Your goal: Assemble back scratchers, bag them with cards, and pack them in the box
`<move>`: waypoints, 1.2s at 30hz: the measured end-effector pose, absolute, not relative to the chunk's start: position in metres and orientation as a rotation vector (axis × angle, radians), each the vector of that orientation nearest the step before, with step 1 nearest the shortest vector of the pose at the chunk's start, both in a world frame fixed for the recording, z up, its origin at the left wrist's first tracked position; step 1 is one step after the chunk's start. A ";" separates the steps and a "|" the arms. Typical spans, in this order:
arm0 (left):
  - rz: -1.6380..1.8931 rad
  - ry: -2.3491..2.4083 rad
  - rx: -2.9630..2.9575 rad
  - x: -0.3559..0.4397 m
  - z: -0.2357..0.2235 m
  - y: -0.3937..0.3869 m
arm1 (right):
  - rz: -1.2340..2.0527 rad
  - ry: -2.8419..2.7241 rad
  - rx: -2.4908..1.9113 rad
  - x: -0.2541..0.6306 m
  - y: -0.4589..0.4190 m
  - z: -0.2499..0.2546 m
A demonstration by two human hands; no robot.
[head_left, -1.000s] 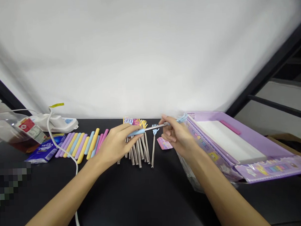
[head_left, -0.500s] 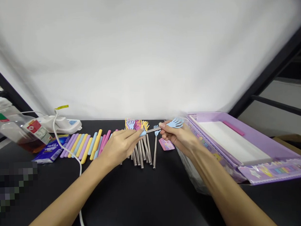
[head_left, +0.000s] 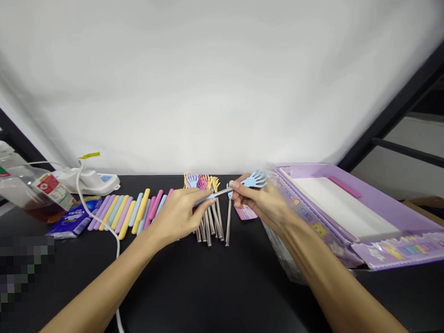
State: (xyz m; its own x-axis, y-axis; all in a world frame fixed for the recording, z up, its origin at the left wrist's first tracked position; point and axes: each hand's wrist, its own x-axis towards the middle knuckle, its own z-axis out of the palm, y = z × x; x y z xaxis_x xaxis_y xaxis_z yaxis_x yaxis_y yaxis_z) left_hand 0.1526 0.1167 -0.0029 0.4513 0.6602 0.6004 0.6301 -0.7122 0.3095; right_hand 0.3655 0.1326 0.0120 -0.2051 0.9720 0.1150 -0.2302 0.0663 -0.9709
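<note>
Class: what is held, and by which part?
One blue hand-headed, metal-shafted scratcher: left hand holds its handle, right hand its shaft near the head.

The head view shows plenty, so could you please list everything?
Held rod: one, silver and blue, centre
Bundled rods: several, silver, centre
Loose rod: one, silver, centre-right
Tubes: many, multicoloured, left
Card: one visible, pink, right
Box: one, purple, right
Strip: one, magenta, in box
Panel: one, white, in box
Film: some, clear, by box
Packet: one, blue, left
Bottle: one, clear, left
Power strip: one, white, left
Cable: one, white, left
Table: one, black, beneath
Wall: one, white, behind
Bars: several, black, both sides
Left hand: one, on held rod
Right hand: one, on held rod
</note>
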 end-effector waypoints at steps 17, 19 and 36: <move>1.351 1.285 2.897 0.147 -0.012 0.127 | 1.225 -1.062 -0.817 0.372 0.138 0.015; 1.354 1.314 2.946 0.151 -0.012 0.126 | 1.275 -1.023 -0.800 0.366 0.136 0.012; 1.243 1.396 3.071 0.153 -0.004 0.125 | 1.111 -1.055 -0.744 0.372 0.142 0.017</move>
